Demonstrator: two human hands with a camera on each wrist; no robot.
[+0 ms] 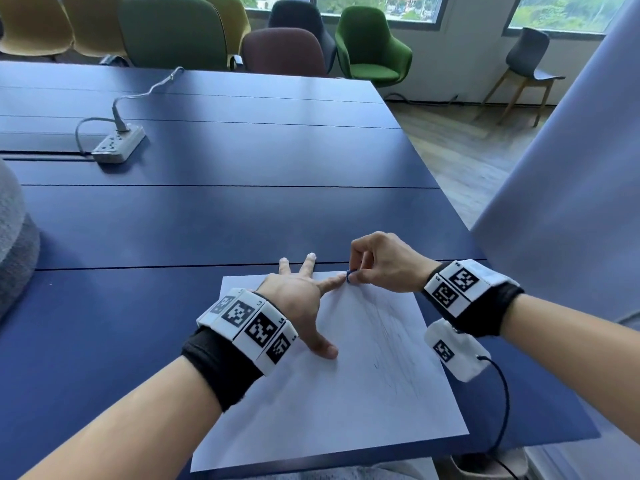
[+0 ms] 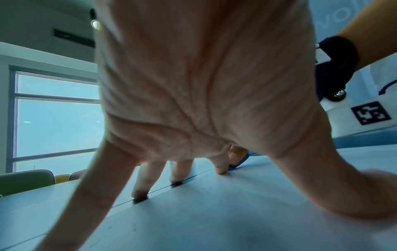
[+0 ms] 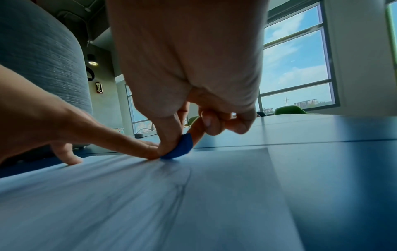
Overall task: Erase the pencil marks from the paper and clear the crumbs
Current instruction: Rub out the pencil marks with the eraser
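A white sheet of paper (image 1: 346,403) lies on the blue table near its front edge, with faint pencil scribbles (image 1: 391,341) down its right half. My left hand (image 1: 301,296) presses flat on the paper's upper left, fingers spread. Its index fingertip reaches the far edge of the sheet. My right hand (image 1: 377,268) pinches a small blue eraser (image 1: 349,273) between thumb and forefinger. The eraser (image 3: 179,148) touches the paper (image 3: 150,203) at its top edge, right beside the left index fingertip. From the left wrist, the eraser (image 2: 238,163) shows behind the spread fingers.
The blue table (image 1: 225,220) stretches ahead. A white power strip (image 1: 119,143) with a cable sits at the far left. Several chairs (image 1: 370,46) stand beyond the far edge. A grey upholstered shape (image 1: 14,237) is at the left, and the table's right edge drops to wooden floor.
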